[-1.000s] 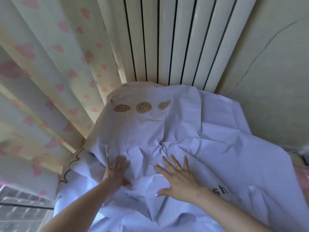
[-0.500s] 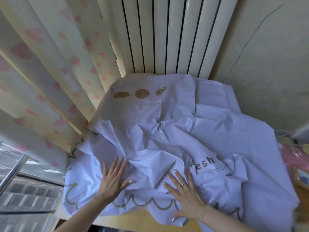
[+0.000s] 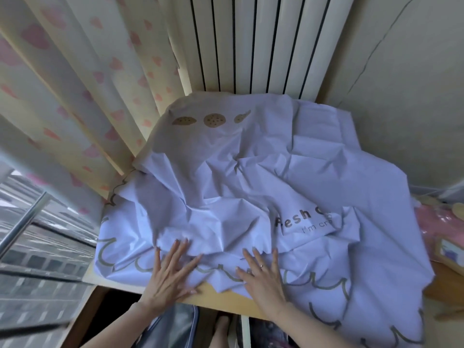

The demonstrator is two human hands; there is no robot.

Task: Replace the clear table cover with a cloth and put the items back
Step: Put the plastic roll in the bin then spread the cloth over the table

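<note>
The left hand (image 3: 170, 272) and right hand (image 3: 262, 277) were bare up the forearms (image 3: 316, 326), with longish pale fingernails (image 3: 186, 240) and a thin ring (image 3: 261, 266) on one right finger.

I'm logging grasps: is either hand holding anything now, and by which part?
Nothing is held. The left hand and right hand lie flat, fingers spread, on the white tablecloth near its scalloped front edge.

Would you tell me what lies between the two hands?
Head view: only the cloth, its scalloped hem, and bare table edge lie between left hand and right hand.
</note>
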